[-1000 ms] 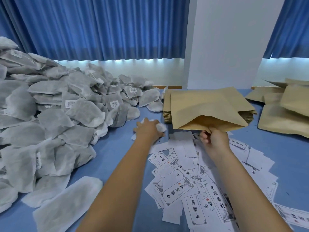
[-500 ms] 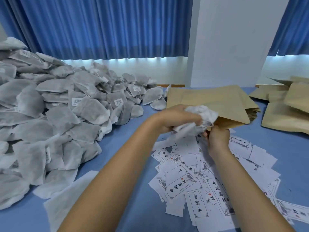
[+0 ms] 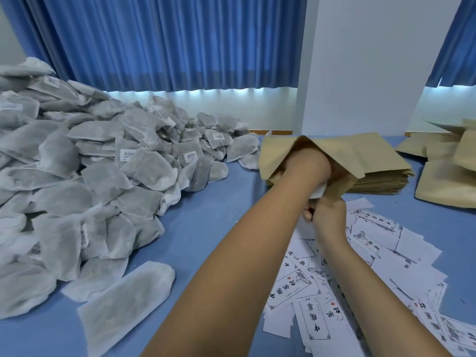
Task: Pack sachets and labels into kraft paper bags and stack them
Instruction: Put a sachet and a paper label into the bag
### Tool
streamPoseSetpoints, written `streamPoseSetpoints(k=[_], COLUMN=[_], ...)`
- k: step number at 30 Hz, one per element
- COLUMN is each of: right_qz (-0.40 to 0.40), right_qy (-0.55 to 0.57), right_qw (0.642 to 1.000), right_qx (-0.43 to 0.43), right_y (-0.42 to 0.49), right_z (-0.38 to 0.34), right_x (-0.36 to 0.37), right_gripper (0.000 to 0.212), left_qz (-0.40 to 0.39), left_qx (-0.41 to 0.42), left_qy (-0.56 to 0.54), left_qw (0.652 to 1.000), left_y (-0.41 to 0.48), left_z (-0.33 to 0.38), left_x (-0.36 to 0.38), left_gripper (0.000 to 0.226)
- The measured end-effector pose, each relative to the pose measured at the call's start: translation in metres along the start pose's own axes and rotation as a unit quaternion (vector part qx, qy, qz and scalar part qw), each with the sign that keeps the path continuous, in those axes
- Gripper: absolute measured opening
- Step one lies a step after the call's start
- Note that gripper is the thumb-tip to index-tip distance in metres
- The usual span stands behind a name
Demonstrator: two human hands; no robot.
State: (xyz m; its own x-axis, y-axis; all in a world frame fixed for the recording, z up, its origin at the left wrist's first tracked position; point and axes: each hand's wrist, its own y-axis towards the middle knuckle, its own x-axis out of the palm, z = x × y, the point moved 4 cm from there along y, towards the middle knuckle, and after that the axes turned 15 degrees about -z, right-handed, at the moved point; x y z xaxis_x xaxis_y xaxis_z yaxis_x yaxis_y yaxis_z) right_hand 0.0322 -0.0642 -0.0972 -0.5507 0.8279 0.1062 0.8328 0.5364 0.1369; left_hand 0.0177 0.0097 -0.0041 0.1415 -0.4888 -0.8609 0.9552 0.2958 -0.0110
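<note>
My left hand (image 3: 307, 166) is pushed into the open mouth of a kraft paper bag (image 3: 345, 153), its fingers hidden inside. A white sachet (image 3: 319, 193) shows just below the wrist at the bag's mouth, gripped by that hand. My right hand (image 3: 328, 217) pinches the bag's lower edge and holds it up above the table. A big heap of grey-white sachets (image 3: 90, 176) fills the left side. Printed paper labels (image 3: 360, 274) lie scattered under my right forearm.
A stack of flat kraft bags (image 3: 381, 181) lies behind the held bag. More kraft bags (image 3: 448, 173) lie at the right. A loose sachet (image 3: 128, 302) rests near the front. The blue table (image 3: 213, 222) meets a white pillar (image 3: 365, 60) and blue curtains.
My left hand picked a sachet off the table, carried it right and pushed it into the bag's mouth. My right hand kept holding the bag, which now stands more open.
</note>
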Motion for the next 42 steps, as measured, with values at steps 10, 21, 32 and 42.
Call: streamPoseSetpoints(k=[10,21,32,42], right_qz=[0.033,0.034,0.029,0.104], right_qy=[0.102,0.211,0.177,0.217], right_qw=[0.994,0.977,0.983,0.968], right_qx=[0.025,0.026,0.047,0.063], right_y=[0.016,0.018,0.011,0.009], right_z=[0.012,0.000,-0.006,-0.005], right_x=[-0.010,0.016,0.016,0.004], right_gripper=[0.032,0.031,0.031,0.029], left_qz=[-0.197,0.253,0.096,0.370], left_qx=[-0.017,-0.170,-0.219,0.307], left_qy=[-0.034,0.160,0.344,0.225], left_qw=[0.980,0.939,0.908,0.847], left_y=[-0.020,-0.054,-0.026,-0.094], left_z=[-0.013,-0.121,-0.221,-0.108], left_x=[0.024,-0.073,-0.023,-0.009], left_gripper=[0.031,0.026,0.037,0.021])
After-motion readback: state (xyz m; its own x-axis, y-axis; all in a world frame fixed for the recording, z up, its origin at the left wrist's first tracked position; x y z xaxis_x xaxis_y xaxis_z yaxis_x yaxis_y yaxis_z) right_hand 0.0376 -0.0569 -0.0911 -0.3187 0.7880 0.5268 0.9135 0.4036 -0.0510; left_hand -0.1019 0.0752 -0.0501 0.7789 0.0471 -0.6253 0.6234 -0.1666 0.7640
